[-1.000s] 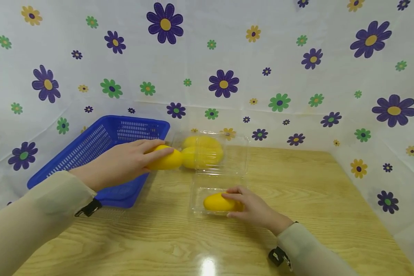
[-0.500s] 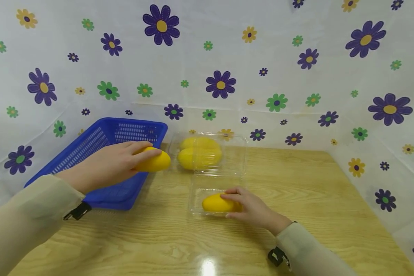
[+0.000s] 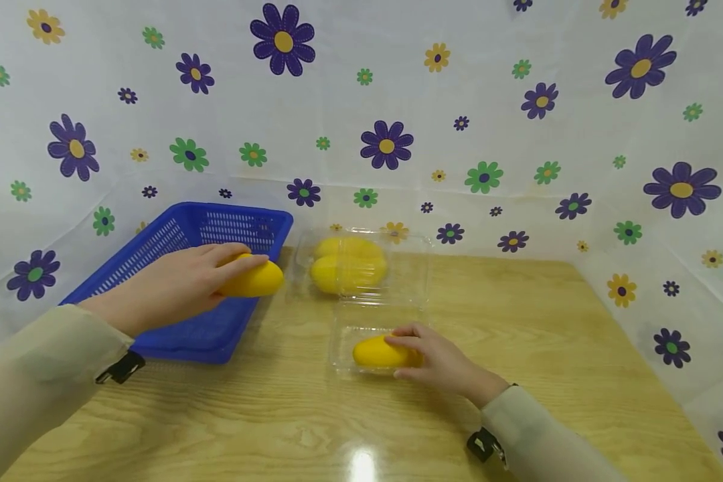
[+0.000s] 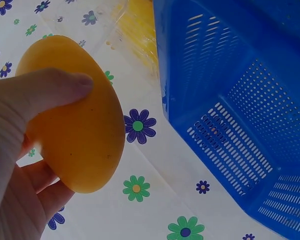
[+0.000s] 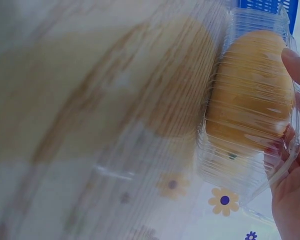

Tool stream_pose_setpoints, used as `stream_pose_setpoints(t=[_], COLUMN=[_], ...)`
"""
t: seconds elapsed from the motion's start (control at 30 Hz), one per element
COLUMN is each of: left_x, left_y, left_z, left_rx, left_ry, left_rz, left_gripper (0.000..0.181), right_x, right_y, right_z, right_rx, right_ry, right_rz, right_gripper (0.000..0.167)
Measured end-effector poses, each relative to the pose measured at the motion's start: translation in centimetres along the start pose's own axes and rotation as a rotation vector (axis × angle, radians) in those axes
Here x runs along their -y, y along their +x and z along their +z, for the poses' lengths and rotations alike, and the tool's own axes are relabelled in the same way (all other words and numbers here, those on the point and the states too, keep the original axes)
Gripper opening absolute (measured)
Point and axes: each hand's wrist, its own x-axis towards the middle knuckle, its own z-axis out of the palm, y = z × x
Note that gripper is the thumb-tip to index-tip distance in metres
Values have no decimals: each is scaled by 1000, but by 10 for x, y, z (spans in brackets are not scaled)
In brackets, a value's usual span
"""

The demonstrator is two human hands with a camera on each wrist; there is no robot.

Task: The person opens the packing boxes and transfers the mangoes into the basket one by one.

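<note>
Left hand [image 3: 177,278] grips a smooth, likely slippery mango [image 3: 264,278], best held mid-body; at four o'clock, right hand [image 3: 438,359] grasps second mango [image 3: 373,353] inside clear clamshell [image 3: 341,361].

In the head view, the left forearm [image 3: 42,381], in a pale sleeve, is slanting from 8 o'clock toward 2 o'clock. The left hand [image 3: 195,278] is lying near 9 o'clock, its back facing up, and is gripping; in the left wrist view, its thumb [image 4: 55,90] is stretching toward 3 o'clock while the fingers [image 4: 57,197] are curling beneath. The right forearm [image 3: 536,428], likewise sleeved, is pointing toward 10 o'clock. The right hand [image 3: 436,358] is holding lightly at 5 o'clock, its digits bending inward.
</note>
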Motion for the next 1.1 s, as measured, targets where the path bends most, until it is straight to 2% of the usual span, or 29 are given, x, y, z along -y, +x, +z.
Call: stream_pose_setpoints(t=[0.23,0.5,0.77,0.93,1.1], left_x=[3,5,12,19,28], left_y=[-10,-25,-39,-41,-37], left_z=[3,4,8,10,6], left_rx=[10,21,39,50,79], left_ry=[8,15,24,24,19], left_rz=[-13,-59,-119,-141,-160], left_gripper=[77,77,77,77,75], right_x=[2,0,1,2,2], right_y=[-2,-4,-5,-4,-1], right_z=[6,12,12,7,2], right_rx=[20,9,22,17,-14], right_ry=[26,-1,12,-2,-20], right_rz=[33,-18,-22,-12,-21], right_gripper=[52,51,50,51,51])
